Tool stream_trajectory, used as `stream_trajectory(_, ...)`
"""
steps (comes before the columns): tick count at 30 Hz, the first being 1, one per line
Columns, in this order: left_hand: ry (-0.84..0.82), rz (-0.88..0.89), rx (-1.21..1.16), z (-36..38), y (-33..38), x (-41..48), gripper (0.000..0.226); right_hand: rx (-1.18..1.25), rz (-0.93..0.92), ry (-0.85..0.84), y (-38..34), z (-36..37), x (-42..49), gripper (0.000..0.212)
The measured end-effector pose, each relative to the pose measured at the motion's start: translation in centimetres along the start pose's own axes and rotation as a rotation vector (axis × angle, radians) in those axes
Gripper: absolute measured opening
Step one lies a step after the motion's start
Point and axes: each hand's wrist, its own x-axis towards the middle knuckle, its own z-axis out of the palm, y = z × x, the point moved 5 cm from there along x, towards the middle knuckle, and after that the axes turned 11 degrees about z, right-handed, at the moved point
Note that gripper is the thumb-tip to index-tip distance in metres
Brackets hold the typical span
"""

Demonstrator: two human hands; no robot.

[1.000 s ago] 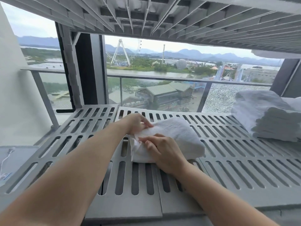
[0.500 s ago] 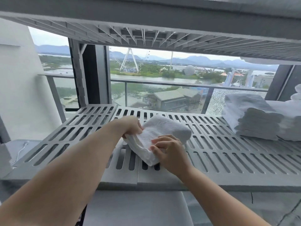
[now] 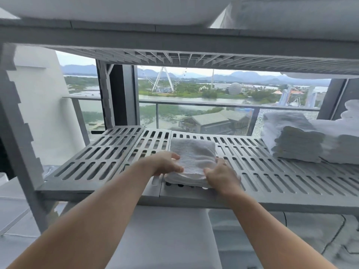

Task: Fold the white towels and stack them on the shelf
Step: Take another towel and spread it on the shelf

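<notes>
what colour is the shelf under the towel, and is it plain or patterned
Grey, with rows of oblong slots cut through it: the shelf under the folded towel, seen in the head view.

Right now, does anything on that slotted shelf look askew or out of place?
Only slightly: the folded towel under the left hand and right hand lies alone mid-shelf, its near edge at the front lip, apart from the towel stack on the right. Nothing looks spilled or damaged.

I see a plain white folded towel point(image 3: 193, 158) on the pale grey shelf point(image 3: 101, 162), which is patterned with rows of oblong slots; right of that towel, the towel stack point(image 3: 297, 140) is white too
</notes>
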Motion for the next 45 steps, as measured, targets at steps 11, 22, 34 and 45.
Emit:
stream_trajectory(11, 0.195, 0.118, -0.269, 0.4, 1.1, -0.3, 0.073, 0.39, -0.161, 0.058, -0.7, -1.1, -0.4, 0.06)
stream_trajectory(22, 0.319, 0.256, -0.344, 1.1, 8.8, 0.5, 0.07, 0.417, -0.289, 0.273, 1.4, -8.6, -0.5, 0.059)
stream_trajectory(34, 0.391, 0.466, -0.387, 10.1, 23.2, 7.2, 0.068, 0.379, -0.235, 0.562, 12.9, -20.8, 1.9, 0.06)
stream_trajectory(45, 0.387, 0.693, -0.235, 17.5, 34.5, 21.4, 0.068, 0.392, -0.129, 0.793, 21.7, -29.1, 11.5, 0.062)
